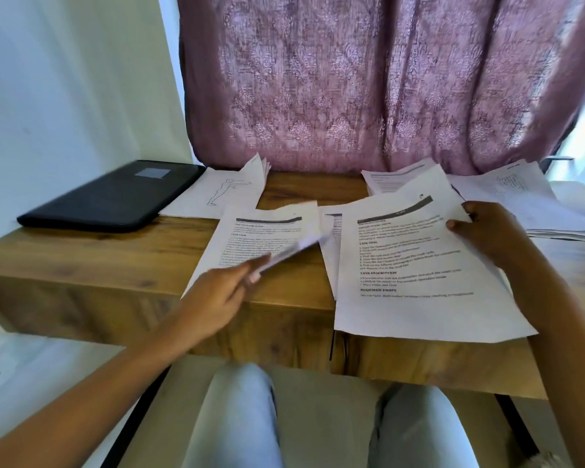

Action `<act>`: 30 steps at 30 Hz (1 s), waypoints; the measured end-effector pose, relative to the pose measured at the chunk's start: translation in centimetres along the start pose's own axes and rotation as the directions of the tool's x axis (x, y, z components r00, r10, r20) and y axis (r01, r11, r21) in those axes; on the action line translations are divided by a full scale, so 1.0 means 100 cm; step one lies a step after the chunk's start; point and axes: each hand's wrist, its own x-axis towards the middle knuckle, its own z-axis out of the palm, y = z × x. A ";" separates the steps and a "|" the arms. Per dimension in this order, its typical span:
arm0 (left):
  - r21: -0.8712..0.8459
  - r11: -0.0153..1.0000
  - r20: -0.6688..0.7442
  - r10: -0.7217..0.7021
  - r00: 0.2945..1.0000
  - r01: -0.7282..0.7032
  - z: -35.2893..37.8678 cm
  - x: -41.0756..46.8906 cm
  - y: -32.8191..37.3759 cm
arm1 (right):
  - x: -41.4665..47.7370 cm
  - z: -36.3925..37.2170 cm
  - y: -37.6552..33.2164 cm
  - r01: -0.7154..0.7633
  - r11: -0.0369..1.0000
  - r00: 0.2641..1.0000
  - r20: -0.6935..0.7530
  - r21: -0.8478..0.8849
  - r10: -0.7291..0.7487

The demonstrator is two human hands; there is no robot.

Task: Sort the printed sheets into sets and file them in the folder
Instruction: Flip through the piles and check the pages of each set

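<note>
Printed sheets lie spread over a wooden desk (142,244). My left hand (217,295) pinches a blurred sheet (294,248) edge-on above a printed page (250,238) at the desk's middle. My right hand (490,231) grips the right edge of a large text sheet (419,282) that overhangs the desk's front edge. A black folder (115,194) lies shut at the back left. Beside it rests a sheet with a line drawing of a figure (217,194). More stacks of sheets (520,201) sit at the back right.
A pink patterned curtain (368,79) hangs behind the desk. A white wall (65,79) stands to the left. My knees in light trousers (240,417) are below the desk's front edge.
</note>
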 end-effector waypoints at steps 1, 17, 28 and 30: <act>-0.080 0.995 -0.076 -0.063 0.995 0.057 -0.005 0.002 0.003 | -0.004 -0.002 -0.001 0.001 1.000 1.000 -0.004 0.001 -0.001; -0.214 0.973 0.021 0.091 0.996 -0.084 0.009 -0.011 0.011 | -0.014 0.117 -0.103 -0.087 0.858 0.928 0.356 0.506 -0.115; -0.450 0.868 0.401 -0.012 0.916 0.208 -0.011 0.010 0.004 | -0.013 0.127 -0.090 -0.159 0.814 0.927 0.368 0.558 -0.070; -0.596 0.760 0.348 -0.046 0.936 0.259 -0.013 0.021 -0.005 | -0.015 0.128 -0.090 -0.132 0.799 0.929 0.354 0.586 -0.106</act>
